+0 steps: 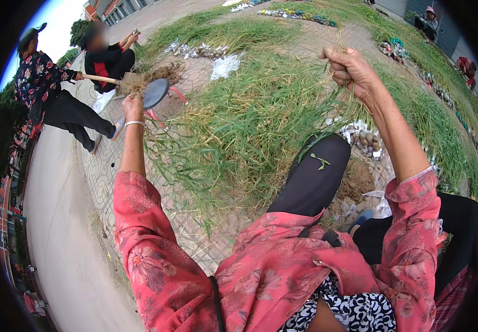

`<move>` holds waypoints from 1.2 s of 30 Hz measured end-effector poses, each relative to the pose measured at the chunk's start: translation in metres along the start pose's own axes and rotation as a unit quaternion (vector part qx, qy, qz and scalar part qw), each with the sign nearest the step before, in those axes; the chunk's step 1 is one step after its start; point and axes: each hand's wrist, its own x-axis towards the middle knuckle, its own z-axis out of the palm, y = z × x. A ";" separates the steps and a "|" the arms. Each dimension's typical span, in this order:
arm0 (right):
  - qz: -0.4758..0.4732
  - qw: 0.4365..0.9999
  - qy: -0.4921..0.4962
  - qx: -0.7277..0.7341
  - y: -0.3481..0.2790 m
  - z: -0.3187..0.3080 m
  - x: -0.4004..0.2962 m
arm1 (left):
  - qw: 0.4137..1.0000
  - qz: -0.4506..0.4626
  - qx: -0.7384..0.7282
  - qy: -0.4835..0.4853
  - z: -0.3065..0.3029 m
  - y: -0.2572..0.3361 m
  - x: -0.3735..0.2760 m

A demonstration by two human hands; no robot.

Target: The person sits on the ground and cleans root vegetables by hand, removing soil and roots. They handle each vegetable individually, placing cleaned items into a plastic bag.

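Observation:
My left hand (133, 106), with a pale bracelet at the wrist, is raised at the left and closed around stems of long green grass. At the upper right my right hand (348, 70) grips more grass stems, whose blades hang below the fist. Between the hands, a large heap of cut grass (239, 137) lies on the patterned paving. A small leafy sprig (321, 162) rests on my dark trouser leg. Past that knee lie several root balls partly wrapped in white plastic (365, 139), near loose brown soil (356, 182).
A round stool (156, 93) with red legs stands beside my left hand. Close by, a standing person (42, 87) holds a shovel (129, 83); another person (108, 62) squats. White plastic (225, 66) and rows of wrapped bundles (301, 15) lie farther off. More people sit at the upper right.

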 end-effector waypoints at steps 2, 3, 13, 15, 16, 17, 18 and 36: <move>-0.029 0.999 0.032 0.024 -0.018 -0.056 0.016 | 0.975 0.015 0.183 0.128 -0.046 -0.018 0.045; -0.035 0.997 0.053 0.037 -0.027 -0.100 0.018 | 0.984 0.010 0.136 0.117 -0.039 -0.014 0.041; -0.175 0.958 0.221 -0.057 -0.099 -0.164 -0.032 | 0.931 0.198 0.277 0.132 -0.039 -0.003 0.029; -0.169 0.953 0.234 -0.093 -0.105 -0.166 -0.045 | 0.960 0.167 0.220 0.037 0.004 -0.004 0.019; -0.164 0.952 0.235 -0.106 -0.105 -0.165 -0.049 | 0.956 0.167 0.240 -0.035 0.013 -0.019 0.031; -0.159 0.952 0.233 -0.119 -0.107 -0.164 -0.053 | 0.946 0.166 0.260 -0.105 0.018 -0.042 0.049; -0.157 0.953 0.227 -0.126 -0.109 -0.162 -0.055 | 0.914 0.191 0.328 -0.144 0.016 -0.067 0.063; -0.088 0.960 0.199 -0.176 -0.094 -0.191 -0.129 | 0.843 0.152 -0.124 -0.500 0.284 0.199 -0.230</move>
